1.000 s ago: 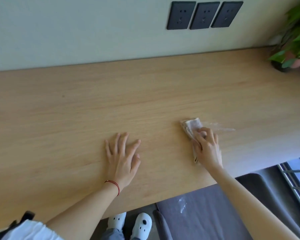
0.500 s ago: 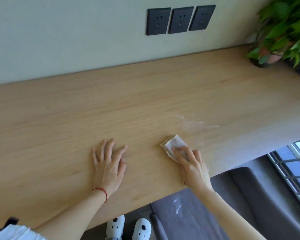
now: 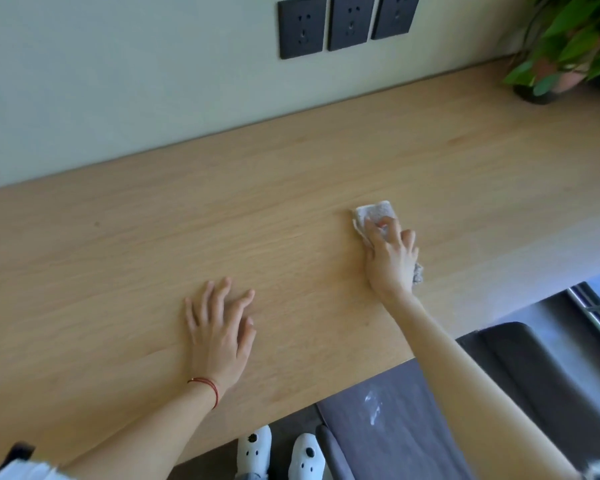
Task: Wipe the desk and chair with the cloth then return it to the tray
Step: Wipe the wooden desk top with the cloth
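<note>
A folded white-grey cloth [image 3: 374, 213] lies flat on the long light-wood desk [image 3: 291, 188]. My right hand [image 3: 390, 258] presses down on it, fingers spread over its near half; a corner of cloth pokes out beside my wrist. My left hand [image 3: 219, 323] rests palm-down on the desk to the left, fingers apart, holding nothing, with a red string around the wrist. A grey upholstered chair [image 3: 413, 420] stands under the desk's front edge at the lower right, with a white smear on its seat. No tray is in view.
A potted green plant [image 3: 565, 53] stands on the desk's far right corner. Three dark wall sockets [image 3: 347, 24] sit above the desk. My white slippers [image 3: 278, 452] show below the front edge. A window rail is at the right edge.
My right hand has pushed the cloth away from the front edge, farther up and right across the desk. The pale streak seen earlier is gone. My left hand stays put.
</note>
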A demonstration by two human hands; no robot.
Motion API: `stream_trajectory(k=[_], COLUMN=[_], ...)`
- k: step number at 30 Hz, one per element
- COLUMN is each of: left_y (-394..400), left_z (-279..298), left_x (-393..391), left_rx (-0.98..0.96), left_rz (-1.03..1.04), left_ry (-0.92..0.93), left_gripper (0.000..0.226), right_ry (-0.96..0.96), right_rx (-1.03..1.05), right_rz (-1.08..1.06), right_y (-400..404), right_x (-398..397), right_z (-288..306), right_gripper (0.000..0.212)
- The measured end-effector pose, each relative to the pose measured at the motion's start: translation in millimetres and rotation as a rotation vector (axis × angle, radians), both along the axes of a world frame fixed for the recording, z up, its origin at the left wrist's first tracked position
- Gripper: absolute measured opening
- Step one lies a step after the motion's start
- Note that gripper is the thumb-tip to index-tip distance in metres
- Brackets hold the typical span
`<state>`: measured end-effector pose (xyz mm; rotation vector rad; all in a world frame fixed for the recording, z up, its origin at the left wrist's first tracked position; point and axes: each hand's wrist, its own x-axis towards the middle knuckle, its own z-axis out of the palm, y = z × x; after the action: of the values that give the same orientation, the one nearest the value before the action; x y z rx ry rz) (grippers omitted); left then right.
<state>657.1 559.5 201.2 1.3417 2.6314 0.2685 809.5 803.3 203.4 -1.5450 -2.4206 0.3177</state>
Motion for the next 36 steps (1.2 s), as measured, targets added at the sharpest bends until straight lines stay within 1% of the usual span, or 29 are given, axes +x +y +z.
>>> stream_trajectory(k=[2,4,5,7,9,12,14,15,16,17,19,21,22,24,25,26,27,28,29,32,34,36], left_y=[1.2,5.5,7.5,9.2,8.9,8.7,9.8,9.7,9.6,9.0,9.1,9.4,9.9,10.4,9.4,8.1,7.3,7.7,8.7,11.9,13.0,12.6], left_z=[3.4,5.8,5.8,2.4,-4.3,-14.4,-18.2,-19.4,-20.0,-20.2,-19.6,-15.9,-13.0,-8.0,-6.7,-6.3,-6.1,-5.8,-5.7,-7.0,-7.2,-8.4], left_x=[3.5,7.2,8.9,10.7,9.4,6.0,4.5,4.6,4.4,4.0,5.7,8.4,9.6,10.4,10.4,10.8,10.7,10.0,9.5,10.9,11.2,11.7], left_rx=[-0.018,-0.015,-0.009,0.010,0.032,0.052,0.064,0.066,0.067,0.066,0.063,0.061,0.060,0.052,0.045,0.038,0.032,0.031,0.032,0.024,0.020,0.011], left_rz=[0.013,0.043,0.057,0.068,0.069,0.073,0.080,0.080,0.081,0.084,0.094,0.105,0.108,0.104,0.097,0.085,0.076,0.077,0.088,0.104,0.098,0.104], left_ry=[-0.008,-0.023,-0.025,-0.010,0.012,0.042,0.052,0.054,0.058,0.062,0.060,0.059,0.055,0.051,0.054,0.056,0.051,0.043,0.036,0.045,0.052,0.059], left_gripper=[0.058,0.062,0.063,0.061,0.057,0.048,0.043,0.043,0.043,0.043,0.044,0.045,0.045,0.047,0.048,0.048,0.049,0.050,0.050,0.048,0.048,0.048], right_ry=[-0.001,-0.011,-0.027,-0.074,-0.129,-0.126,-0.051,-0.023,-0.009,0.002,0.042,0.038,0.041,0.077,0.085,0.066,0.039,0.021,0.015,-0.035,-0.056,-0.056], right_rx=[-0.009,-0.006,0.000,0.060,0.095,0.060,0.014,0.000,-0.006,-0.005,0.030,0.064,0.049,0.021,0.031,0.059,0.088,0.113,0.118,0.093,0.041,0.020], right_rz=[0.186,0.338,0.378,0.385,0.274,-0.064,-0.306,-0.361,-0.356,-0.308,-0.144,0.072,0.184,0.409,0.518,0.591,0.615,0.579,0.482,0.100,-0.080,-0.189], right_y=[-33.5,-62.2,-68.5,-62.1,-33.1,26.3,60.8,71.2,74.5,70.5,42.2,-7.3,-36.1,-80.3,-90.2,-90.4,-81.1,-64.0,-40.8,49.5,95.9,110.2], right_x=[1.5,20.1,34.4,67.9,99.6,114.3,89.1,69.1,45.9,21.3,-22.5,-53.3,-59.9,-50.8,-35.9,-16.0,5.4,26.4,45.1,82.2,78.4,46.9], right_z=[3.0,8.8,10.3,8.5,4.5,-2.3,-1.2,-0.8,-0.9,-1.0,-0.5,-3.5,-2.1,2.5,2.9,0.8,-0.4,-0.8,-0.4,-2.1,-0.3,2.1], right_gripper=[0.037,0.038,0.039,0.038,0.035,0.034,0.035,0.037,0.039,0.040,0.040,0.038,0.037,0.034,0.030,0.027,0.026,0.027,0.026,0.023,0.026,0.028])
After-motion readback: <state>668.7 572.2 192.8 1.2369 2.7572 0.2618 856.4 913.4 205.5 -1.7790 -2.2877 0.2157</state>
